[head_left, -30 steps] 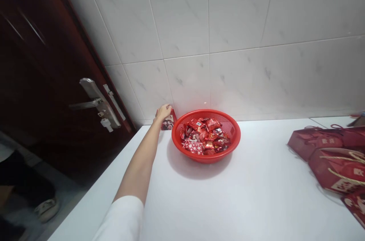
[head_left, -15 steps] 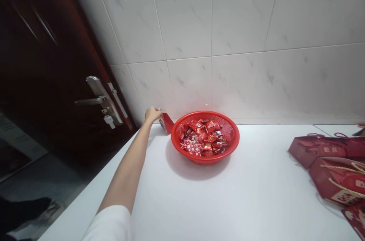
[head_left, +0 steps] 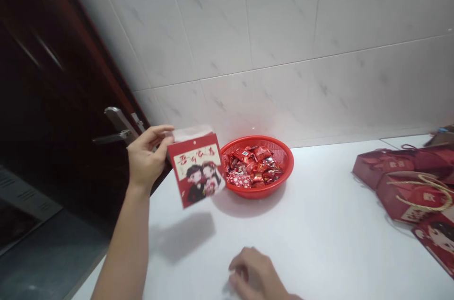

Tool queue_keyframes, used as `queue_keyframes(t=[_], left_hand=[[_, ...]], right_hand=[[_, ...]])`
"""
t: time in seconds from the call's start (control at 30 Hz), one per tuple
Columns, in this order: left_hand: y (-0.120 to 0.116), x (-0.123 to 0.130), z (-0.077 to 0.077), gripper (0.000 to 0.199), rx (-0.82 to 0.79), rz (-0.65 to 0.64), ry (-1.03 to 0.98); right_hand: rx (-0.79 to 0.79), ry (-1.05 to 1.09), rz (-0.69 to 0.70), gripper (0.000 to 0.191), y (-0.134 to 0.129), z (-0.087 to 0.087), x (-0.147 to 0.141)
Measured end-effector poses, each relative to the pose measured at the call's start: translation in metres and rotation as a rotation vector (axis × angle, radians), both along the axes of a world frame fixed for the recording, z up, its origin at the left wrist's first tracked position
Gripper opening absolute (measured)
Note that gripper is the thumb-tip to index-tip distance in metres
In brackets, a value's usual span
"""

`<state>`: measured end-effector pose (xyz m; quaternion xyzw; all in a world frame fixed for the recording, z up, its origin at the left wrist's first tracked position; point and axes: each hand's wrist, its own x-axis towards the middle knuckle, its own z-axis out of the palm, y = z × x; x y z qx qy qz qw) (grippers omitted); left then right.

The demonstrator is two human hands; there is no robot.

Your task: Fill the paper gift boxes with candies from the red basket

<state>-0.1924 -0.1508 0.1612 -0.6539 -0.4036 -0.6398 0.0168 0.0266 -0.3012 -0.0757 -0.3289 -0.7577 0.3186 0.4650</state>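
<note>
Raised over the left part of the white table, my left hand (head_left: 147, 155) pinches a flat red printed card (head_left: 195, 170) by its upper left corner. The card bears a cartoon couple and large characters, with a small hole near its top edge. A whitish, see-through strip sticks up behind it. Just right of the card, and partly behind it, sits a red plastic basket (head_left: 258, 192) holding several red-wrapped candies (head_left: 251, 166). Low over the near edge, my right hand (head_left: 255, 274) is slightly blurred, its fingers loosely curled and the thumb apart; nothing shows in it.
Several dark red gift boxes (head_left: 385, 163) with cord handles stand at the right. Another printed red piece (head_left: 438, 241) lies in front of them. A tiled wall (head_left: 283, 101) backs the white table (head_left: 319, 224); a dark door (head_left: 53, 101) with a lever handle is at the left.
My left hand has come back from beside the wall, lifting the card toward me and turning its printed face into view. My right hand has entered at the bottom.
</note>
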Motion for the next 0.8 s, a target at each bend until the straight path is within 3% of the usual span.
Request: queue_keyframes(t=[0.07, 0.2, 0.33, 0.53, 0.67, 0.8], left_hand=[[-0.021, 0.017, -0.009, 0.009, -0.039, -0.122, 0.042], [-0.048, 0.053, -0.040, 0.011, -0.071, -0.400, 0.250], [-0.051, 0.088, -0.075, 0.024, -0.056, -0.592, 0.367], [-0.044, 0.117, -0.118, 0.034, -0.011, -0.704, 0.410], [-0.043, 0.114, -0.127, 0.029, -0.129, -0.746, 0.413], [-0.034, 0.099, -0.112, 0.024, -0.278, -0.817, 0.344]], right_hand=[[-0.145, 0.171, -0.170, 0.015, 0.011, 0.011, 0.017], [-0.222, 0.309, -0.352, 0.024, 0.023, 0.026, 0.059], [-0.302, 0.390, -0.409, 0.033, 0.030, 0.023, 0.091], [-0.295, 0.440, -0.443, 0.032, 0.034, 0.015, 0.109], [-0.348, 0.480, -0.410, 0.032, 0.035, 0.008, 0.109], [-0.435, 0.535, -0.378, 0.035, 0.036, 0.002, 0.109]])
